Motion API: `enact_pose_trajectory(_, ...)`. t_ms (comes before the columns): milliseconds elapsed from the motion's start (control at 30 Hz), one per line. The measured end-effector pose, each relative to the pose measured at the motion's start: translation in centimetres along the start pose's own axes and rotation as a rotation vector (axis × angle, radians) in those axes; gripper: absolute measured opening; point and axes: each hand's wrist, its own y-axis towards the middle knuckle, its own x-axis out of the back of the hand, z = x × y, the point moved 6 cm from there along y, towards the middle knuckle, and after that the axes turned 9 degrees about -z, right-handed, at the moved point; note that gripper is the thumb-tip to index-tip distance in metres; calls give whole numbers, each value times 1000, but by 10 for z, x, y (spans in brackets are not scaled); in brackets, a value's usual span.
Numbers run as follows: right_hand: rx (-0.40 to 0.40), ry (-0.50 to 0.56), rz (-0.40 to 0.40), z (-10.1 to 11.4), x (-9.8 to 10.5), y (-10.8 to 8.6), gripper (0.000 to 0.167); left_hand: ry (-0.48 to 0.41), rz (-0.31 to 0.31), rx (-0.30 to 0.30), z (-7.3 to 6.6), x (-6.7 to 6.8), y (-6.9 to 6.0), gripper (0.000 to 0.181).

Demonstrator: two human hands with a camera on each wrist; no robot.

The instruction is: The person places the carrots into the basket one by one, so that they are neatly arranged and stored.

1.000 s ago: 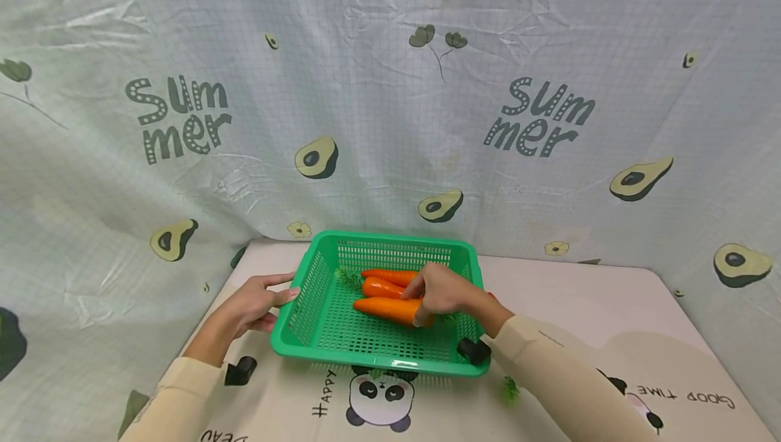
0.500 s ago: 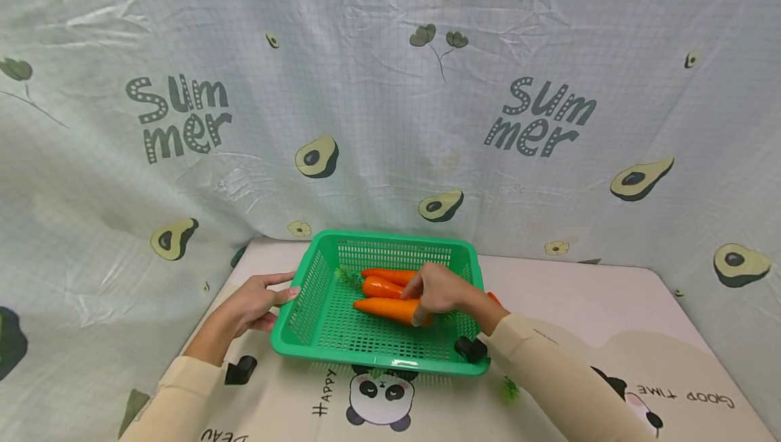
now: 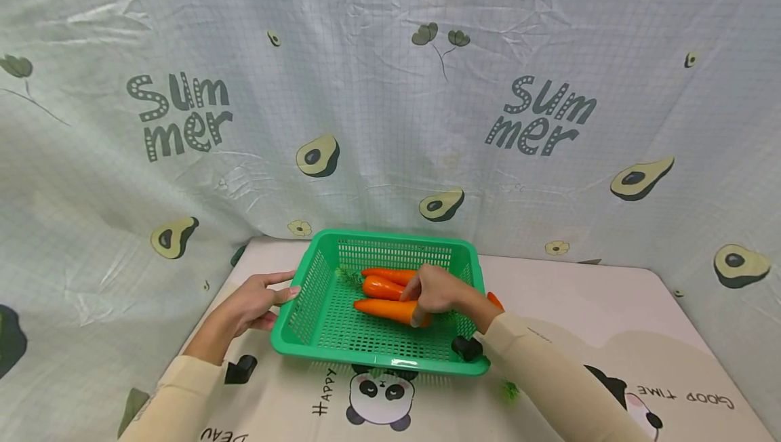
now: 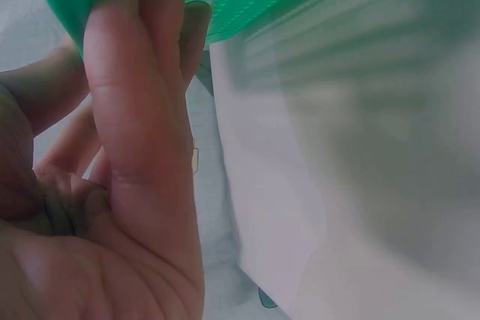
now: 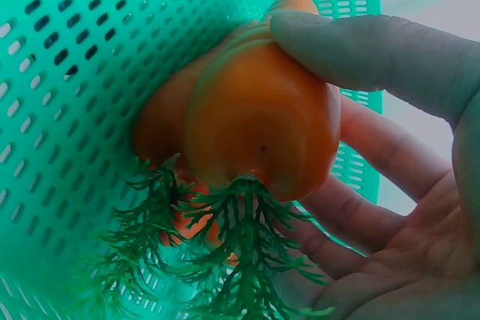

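Note:
A green plastic basket with slotted walls holds several orange carrots. My left hand grips its left rim, thumb on top and other fingers at the outer side. Inside, my right hand holds the thick end of the nearest carrot, which lies with its tip to the left. In the right wrist view the thumb presses on that carrot, and its green leaves hang below. Behind it lie a middle carrot and a far carrot, both partly hidden by the right hand.
Right of the basket, an orange tip and a green leaf tuft show on either side of the right forearm, which hides what lies between. The table has printed pandas and lettering. A patterned curtain hangs behind.
My right forearm has shifted slightly to the left, uncovering more of the orange tip outside the basket. The basket, carrots and left hand stay in place.

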Motion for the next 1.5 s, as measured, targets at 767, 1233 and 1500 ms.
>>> enact_pose_trajectory(767, -11, -29, -24, -6, -9, 3, 35, 6, -3, -4, 1, -1, 0, 61)
enact_pose_trajectory(1233, -58, -48, -4, -8, -16, 4, 33, -16, 11, -6, -1, -2, -3, 60)
enact_pose_trajectory(1500, -44, -125, 19, -10, -22, 5, 36, -9, 12, -20, -2, -1, -3, 63)
